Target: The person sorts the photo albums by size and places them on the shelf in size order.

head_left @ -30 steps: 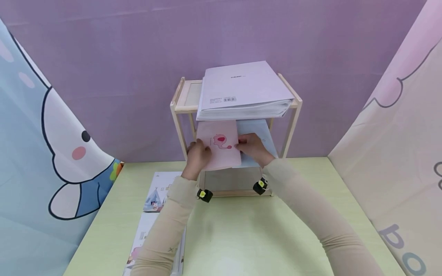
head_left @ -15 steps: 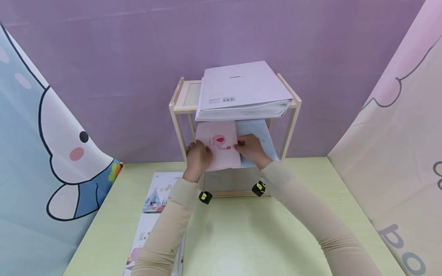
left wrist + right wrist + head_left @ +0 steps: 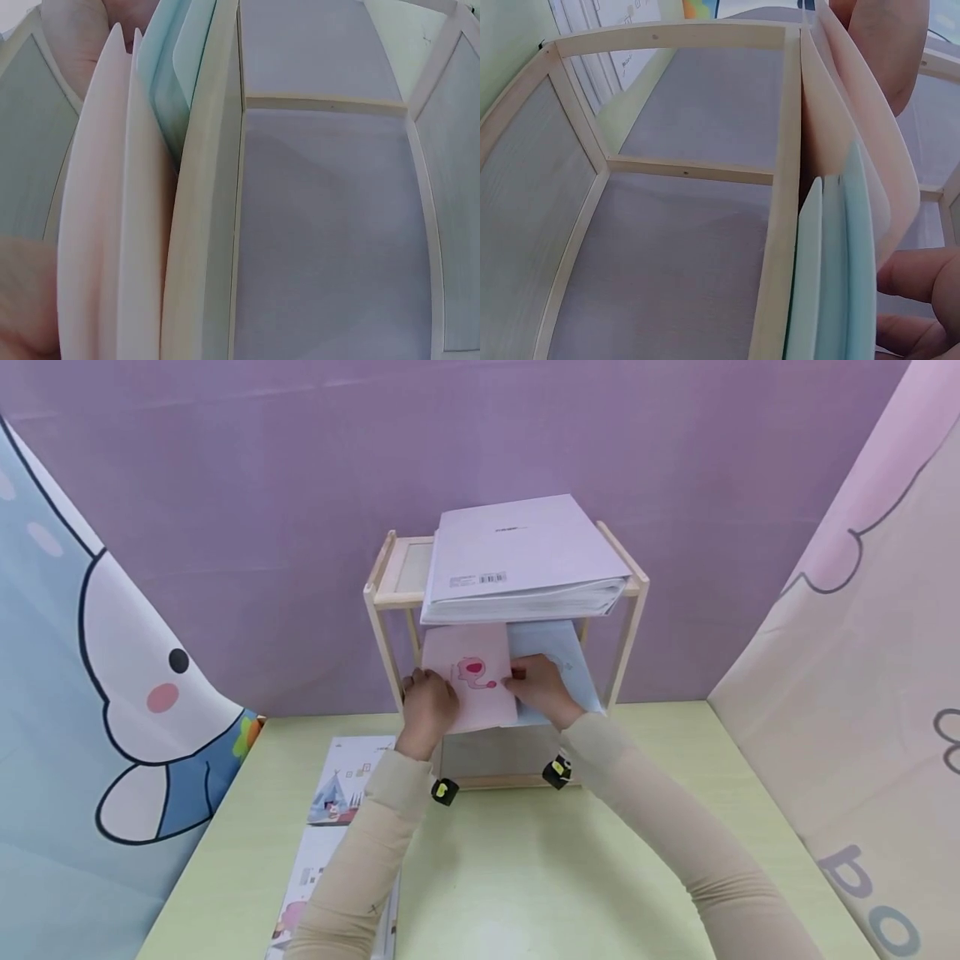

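Observation:
A pink booklet with an elephant print lies on the middle shelf of a small wooden rack, beside and partly over light blue booklets. My left hand grips the pink booklet's left edge with curled fingers. At its right edge my right hand pinches it between thumb and fingers, above the blue ones. The left wrist view shows the pink booklet with its pages slightly parted. In the right wrist view, the blue booklets stand out in layers at the shelf's edge.
Large white folders are stacked on the rack's top. Illustrated books lie on the green table at the left. Black objects with yellow marks are near the rack's lower front. A purple cloth hangs behind.
The head view has shifted slightly. Both hands remain at the pink booklet, which keeps nearly the same place on the shelf.

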`<state>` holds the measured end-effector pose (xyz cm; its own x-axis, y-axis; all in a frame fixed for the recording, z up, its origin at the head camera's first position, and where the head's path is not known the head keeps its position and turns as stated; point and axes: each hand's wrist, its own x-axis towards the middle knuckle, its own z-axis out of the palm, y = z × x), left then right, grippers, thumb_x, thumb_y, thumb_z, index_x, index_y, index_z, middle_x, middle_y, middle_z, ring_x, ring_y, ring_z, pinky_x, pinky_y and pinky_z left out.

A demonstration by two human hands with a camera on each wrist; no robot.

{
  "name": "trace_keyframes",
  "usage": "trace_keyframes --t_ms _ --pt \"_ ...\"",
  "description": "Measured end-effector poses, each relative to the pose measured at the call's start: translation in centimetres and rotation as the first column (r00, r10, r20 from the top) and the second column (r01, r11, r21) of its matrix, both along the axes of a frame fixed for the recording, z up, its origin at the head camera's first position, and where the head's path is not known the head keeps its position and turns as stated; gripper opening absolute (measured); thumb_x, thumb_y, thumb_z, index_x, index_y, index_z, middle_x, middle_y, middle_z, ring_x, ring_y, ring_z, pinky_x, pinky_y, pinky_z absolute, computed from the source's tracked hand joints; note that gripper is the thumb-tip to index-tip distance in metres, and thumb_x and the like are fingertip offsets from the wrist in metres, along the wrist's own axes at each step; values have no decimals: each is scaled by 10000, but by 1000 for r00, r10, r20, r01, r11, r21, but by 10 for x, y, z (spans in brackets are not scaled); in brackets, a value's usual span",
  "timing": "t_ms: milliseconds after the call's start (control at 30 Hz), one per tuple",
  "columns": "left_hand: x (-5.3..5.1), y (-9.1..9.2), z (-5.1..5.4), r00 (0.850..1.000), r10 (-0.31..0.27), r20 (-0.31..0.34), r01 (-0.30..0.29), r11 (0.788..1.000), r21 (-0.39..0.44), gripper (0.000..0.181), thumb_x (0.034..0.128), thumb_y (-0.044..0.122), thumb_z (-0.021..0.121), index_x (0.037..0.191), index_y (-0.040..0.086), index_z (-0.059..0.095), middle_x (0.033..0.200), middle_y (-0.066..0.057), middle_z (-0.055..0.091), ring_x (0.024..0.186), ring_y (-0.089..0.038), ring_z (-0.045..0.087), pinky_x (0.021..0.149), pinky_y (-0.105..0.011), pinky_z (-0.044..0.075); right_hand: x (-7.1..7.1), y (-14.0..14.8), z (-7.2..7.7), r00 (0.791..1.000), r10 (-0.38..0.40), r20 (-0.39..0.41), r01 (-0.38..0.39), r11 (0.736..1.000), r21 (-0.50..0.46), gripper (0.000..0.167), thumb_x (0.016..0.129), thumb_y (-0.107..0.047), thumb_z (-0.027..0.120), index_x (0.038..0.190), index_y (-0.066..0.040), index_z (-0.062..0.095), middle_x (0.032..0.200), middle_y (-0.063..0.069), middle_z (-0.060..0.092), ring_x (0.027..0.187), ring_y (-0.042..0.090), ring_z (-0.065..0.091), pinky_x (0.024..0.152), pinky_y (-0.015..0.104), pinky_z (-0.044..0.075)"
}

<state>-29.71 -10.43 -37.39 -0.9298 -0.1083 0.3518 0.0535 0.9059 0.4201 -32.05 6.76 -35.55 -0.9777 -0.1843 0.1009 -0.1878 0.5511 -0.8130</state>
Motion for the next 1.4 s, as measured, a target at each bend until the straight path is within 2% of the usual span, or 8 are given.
trace_keyframes --t_ms 200,367,567,700,867,967,1167,1400 --pt "3 0 -1 996 -38 -80 36 999 -28 293 899 34 476 1006 -226 561 1108 -382 543 986 -480 505 883 -523 408 0 -2 -1 999 24 -21 -24 1000 -19 207 864 -48 619 1046 12 697 897 144 696 741 164 558 637 228 437" --pt "10 1 -3 984 -84 -155 78 996 -44 244 859 14 511 923 -212 575 1056 -380 567 944 -489 543 881 -518 420 0 0 -1 999 49 -4 -49 997 -55 243 871 -47 615 1098 10 677 939 138 693 805 183 585 710 263 460" --pt "19 -1 -7 940 -184 -287 160 981 -106 176 815 -11 560 775 -182 568 946 -373 599 894 -489 579 854 -515 448 1 4 -3 997 69 32 -66 993 -97 300 887 -55 604 1177 13 631 1073 151 669 970 234 605 864 353 483" --pt "27 -4 -8 929 -241 -282 221 970 -100 190 824 19 567 726 -143 571 928 -345 610 945 -472 577 884 -511 438 4 8 -6 997 75 11 -73 993 -96 299 895 -64 601 1181 16 628 1117 148 661 1025 235 595 897 365 480" --pt "37 -8 -10 926 -268 -267 246 962 -115 269 842 110 606 875 -156 627 1024 -317 622 1014 -444 568 926 -494 431 16 17 -9 997 53 -54 -59 991 -118 332 906 -97 569 1209 33 607 1182 164 626 1062 254 561 901 381 472" --pt "43 -10 -12 928 -268 -258 249 963 -107 372 843 141 626 1051 -168 614 1106 -315 605 1039 -448 557 929 -494 441 25 21 -9 996 32 -88 -47 984 -169 370 897 -88 553 1241 45 576 1235 180 586 1081 291 557 925 404 467" --pt "56 -18 -19 919 -300 -257 293 954 -68 411 840 143 637 1132 -143 589 1186 -302 570 1112 -437 519 943 -499 438 40 28 -13 981 48 -185 -93 966 -240 352 899 -40 550 1235 63 564 1267 194 560 1110 324 558 958 414 460" --pt "73 -29 -27 898 -320 -302 329 944 -23 412 838 128 646 1166 -112 581 1228 -276 555 1154 -437 490 974 -511 413 63 35 -25 972 -17 -234 -63 942 -329 284 898 -7 535 1165 32 625 1190 168 618 1071 293 595 842 251 506"
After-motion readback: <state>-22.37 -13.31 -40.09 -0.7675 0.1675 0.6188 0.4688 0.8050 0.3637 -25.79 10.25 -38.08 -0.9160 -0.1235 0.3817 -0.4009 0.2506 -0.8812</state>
